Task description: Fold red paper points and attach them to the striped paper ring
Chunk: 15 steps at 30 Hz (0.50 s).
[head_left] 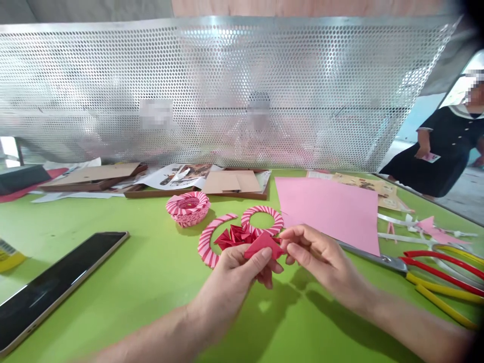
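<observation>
Pinching a red folded paper triangle point(262, 245) between thumb and forefinger, the left hand point(242, 267) held it just above the green table point(151, 292). The right hand point(317, 254) closed its fingertips on the triangle's right-hand corner. The piece looked very light and thin, stiffened only by its creases and likely to crush or unfold under a hard squeeze, so the folded edges and corners seemed the best places to grip.

Just behind it lay a small heap of red folded pieces point(232, 236). A pink-and-white striped paper arc point(210, 239) curved round the heap, with a striped ring point(262, 219) beside it. A striped paper bowl point(187, 207) stood further back. To the right were a pink sheet point(328, 209) and scissors point(393, 262), whose blades pointed toward the right wrist. A dark tablet point(49, 287) lay well to the left. A perforated metal screen point(227, 91) closed off the far edge, and another person point(442, 146) sat beyond it on the right.
</observation>
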{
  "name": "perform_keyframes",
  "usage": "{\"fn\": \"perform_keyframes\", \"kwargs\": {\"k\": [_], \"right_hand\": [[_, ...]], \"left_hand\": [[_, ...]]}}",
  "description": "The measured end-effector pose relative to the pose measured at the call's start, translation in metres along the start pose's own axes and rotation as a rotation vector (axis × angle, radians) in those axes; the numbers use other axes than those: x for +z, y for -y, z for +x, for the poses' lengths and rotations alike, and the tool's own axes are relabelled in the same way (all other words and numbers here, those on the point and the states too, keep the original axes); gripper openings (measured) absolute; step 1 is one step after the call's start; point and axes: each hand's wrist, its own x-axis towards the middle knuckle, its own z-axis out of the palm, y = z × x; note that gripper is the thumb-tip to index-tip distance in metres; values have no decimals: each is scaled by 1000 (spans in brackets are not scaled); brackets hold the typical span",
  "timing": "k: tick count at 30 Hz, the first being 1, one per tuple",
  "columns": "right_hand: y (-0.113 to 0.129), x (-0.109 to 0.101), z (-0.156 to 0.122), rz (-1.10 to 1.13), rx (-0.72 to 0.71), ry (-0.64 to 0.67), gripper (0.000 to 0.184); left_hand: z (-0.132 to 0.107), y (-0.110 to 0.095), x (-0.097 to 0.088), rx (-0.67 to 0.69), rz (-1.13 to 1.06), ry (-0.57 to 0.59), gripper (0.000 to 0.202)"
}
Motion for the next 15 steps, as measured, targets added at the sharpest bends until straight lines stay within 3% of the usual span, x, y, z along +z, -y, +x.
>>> {"fn": "perform_keyframes", "kwargs": {"k": [5, 15], "right_hand": [[1, -1, -3, 5, 56, 31, 18], [0, 8, -2, -27, 6, 25, 10]], "left_hand": [[2, 7, -2, -41, -167, 28, 21], [2, 7, -2, -12, -77, 32, 22]]}}
